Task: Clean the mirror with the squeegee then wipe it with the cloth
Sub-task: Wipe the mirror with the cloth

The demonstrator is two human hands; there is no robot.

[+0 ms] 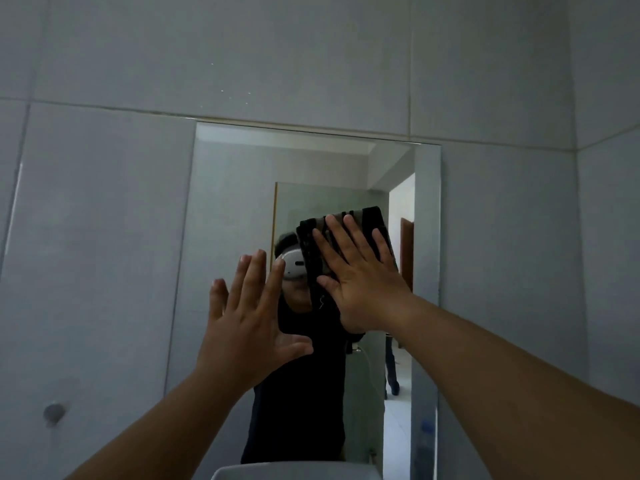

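Mirror (242, 209) cleaning, head view. Right hand (360, 282), fingers spread flat, presses a dark folded cloth (313, 251) against the glass in the right half of the mirror, about mid-height; the cloth shows above the fingertips and to the left of the palm, with pale stripes along its upper edge. Left hand (247, 323), grip spread wide and empty, palm toward the glass just left of the cloth; whether it touches the mirror cannot be told. Both forearms are bare. The mirror is a frameless upright rectangle fixed to a wall of large pale grey tiles (104, 237). At the near bottom edge, the rim of a white basin (294, 471) is visible. A round grey knob (54, 412) sits on the wall at lower left.
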